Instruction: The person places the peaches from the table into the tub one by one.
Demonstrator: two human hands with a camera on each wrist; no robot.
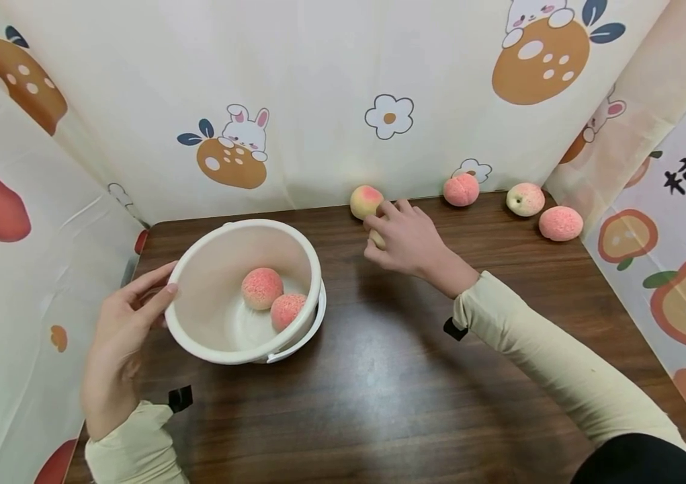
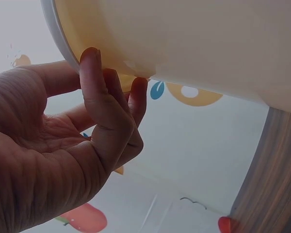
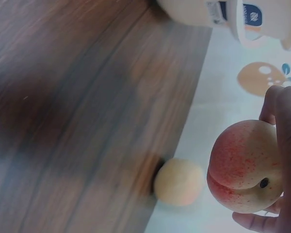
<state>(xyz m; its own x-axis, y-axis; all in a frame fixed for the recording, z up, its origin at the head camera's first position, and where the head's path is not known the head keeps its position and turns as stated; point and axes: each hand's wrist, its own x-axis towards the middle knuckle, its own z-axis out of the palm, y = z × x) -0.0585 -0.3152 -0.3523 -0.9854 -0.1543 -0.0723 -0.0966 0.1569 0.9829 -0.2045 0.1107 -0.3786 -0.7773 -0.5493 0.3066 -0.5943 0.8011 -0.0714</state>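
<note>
A white bucket stands on the left of the table, two pink peaches inside it. My left hand grips its rim on the left side; the left wrist view shows the fingers curled against the wall below the rim. My right hand holds a pink-and-cream peach above the table, mostly hidden by the hand in the head view. Just behind that hand sits a yellow-pink peach near the back edge.
Along the back right stand more peaches: a pink one, a pale one and another pink one. A printed curtain rises behind the brown table and along both sides. The bucket's handle hangs at its right.
</note>
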